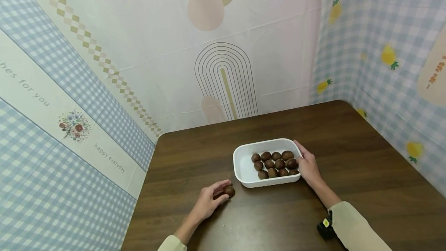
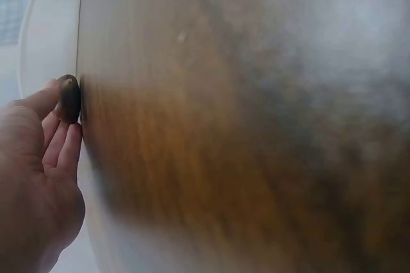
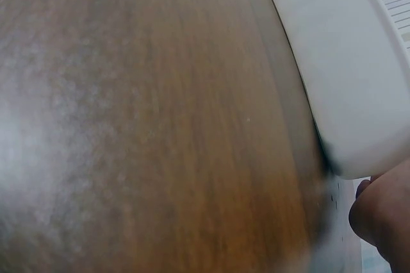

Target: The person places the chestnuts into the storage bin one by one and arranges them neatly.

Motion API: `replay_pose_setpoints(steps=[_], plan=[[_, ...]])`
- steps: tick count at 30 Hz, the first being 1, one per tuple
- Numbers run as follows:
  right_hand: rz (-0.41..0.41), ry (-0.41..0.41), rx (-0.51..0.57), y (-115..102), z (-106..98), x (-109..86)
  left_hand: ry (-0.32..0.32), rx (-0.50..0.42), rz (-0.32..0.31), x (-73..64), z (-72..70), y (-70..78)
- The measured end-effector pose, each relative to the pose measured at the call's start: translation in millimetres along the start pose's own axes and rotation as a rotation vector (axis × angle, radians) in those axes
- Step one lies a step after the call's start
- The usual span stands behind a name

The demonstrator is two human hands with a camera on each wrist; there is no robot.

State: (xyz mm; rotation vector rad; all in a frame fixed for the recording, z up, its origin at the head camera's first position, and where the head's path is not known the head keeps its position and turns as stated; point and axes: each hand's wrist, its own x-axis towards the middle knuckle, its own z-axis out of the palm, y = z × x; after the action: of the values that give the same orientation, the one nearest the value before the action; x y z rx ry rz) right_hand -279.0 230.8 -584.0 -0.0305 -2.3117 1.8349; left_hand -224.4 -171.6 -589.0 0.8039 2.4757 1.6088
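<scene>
My left hand [image 1: 208, 200] holds a brown, egg-shaped kiwi [image 1: 229, 191] between thumb and fingers, low over the table just left of the tray's near corner. In the left wrist view the kiwi [image 2: 69, 99] shows dark against the tray's white wall, with the left hand [image 2: 38, 177] at the frame's edge. A white rectangular tray [image 1: 245, 183] stands on the table with several similar kiwis [image 1: 269, 164] in rows toward its right. My right hand [image 1: 309, 168] grips the tray's right end. Only part of the right hand [image 3: 384, 215] shows in the right wrist view, below the tray's corner.
The brown wooden table [image 1: 195, 154] has rounded far corners. A white patterned cloth [image 1: 156, 50] hangs behind it, and blue checked cloth [image 1: 379, 100] covers the right side. A small black device [image 1: 325, 226] is on the right wrist. Bare white floor shows in the tray's left part.
</scene>
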Motion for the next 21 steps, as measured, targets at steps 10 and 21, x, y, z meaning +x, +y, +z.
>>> replay_pose_setpoints(steps=[10, 21], plan=[[0.001, 0.004, 0.013, 2, 1, 1.7, -0.004, 0.109, 0.078, -0.7, 0.5, -2.4], [0.013, -0.010, 0.016, 4, 2, 4.1, -0.090, 0.124, 0.099, 6.9, -21.3, 6.6]])
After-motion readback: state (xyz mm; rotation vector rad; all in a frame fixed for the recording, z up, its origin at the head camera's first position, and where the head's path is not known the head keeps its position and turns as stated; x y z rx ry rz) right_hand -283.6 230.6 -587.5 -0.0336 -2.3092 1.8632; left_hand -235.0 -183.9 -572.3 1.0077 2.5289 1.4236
